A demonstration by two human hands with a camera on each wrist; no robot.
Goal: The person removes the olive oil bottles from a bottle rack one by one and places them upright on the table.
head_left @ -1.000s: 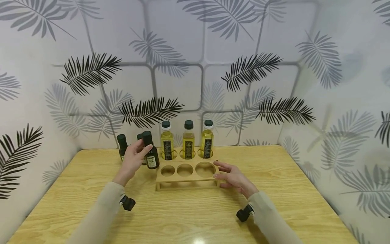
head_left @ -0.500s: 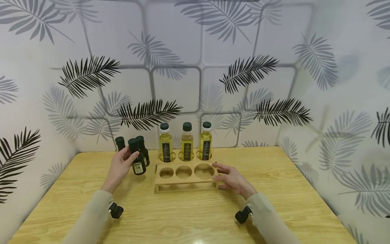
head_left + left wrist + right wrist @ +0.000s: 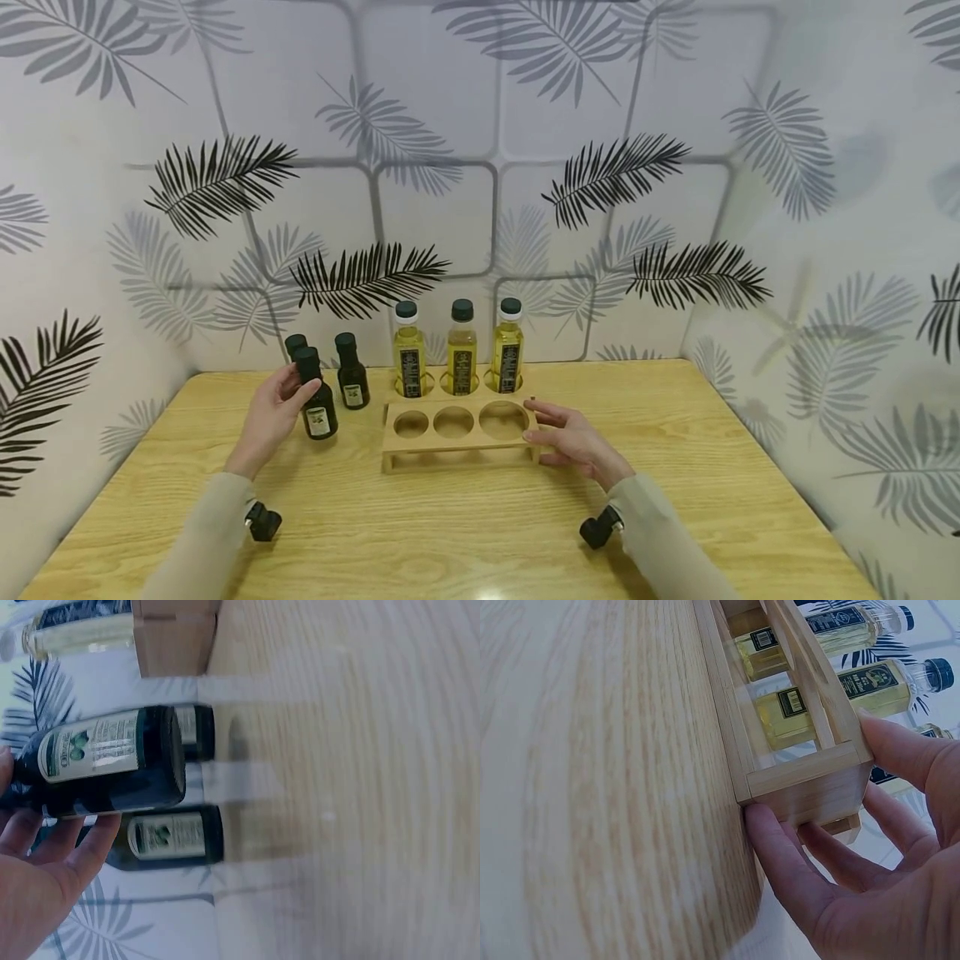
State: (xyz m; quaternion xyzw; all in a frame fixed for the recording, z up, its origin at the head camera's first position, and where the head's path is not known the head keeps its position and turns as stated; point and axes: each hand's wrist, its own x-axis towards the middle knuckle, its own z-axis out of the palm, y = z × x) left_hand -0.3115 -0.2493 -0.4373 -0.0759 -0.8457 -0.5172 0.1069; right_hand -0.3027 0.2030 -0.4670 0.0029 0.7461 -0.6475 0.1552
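Note:
My left hand grips a dark glass bottle by its neck, under the dark green cap. It leans slightly; whether its base touches the table I cannot tell. Two similar dark bottles stand behind: one bottle to the right, and another, its cap showing, mostly hidden by hand and held bottle. Their pale labels face the left wrist camera. At the right end of a stepped wooden rack, my right hand holds the corner, thumb and fingers touching the wood.
Three yellow oil bottles with green caps, the middle oil bottle among them, stand in the rack's back row. Its front row has three round holes of differing width. A leaf-patterned wall rises behind the wooden table.
My left hand has carried the held bottle leftward and nearer me, away from the rack, uncovering the dark bottle now on its right. The right hand stays at the rack's end.

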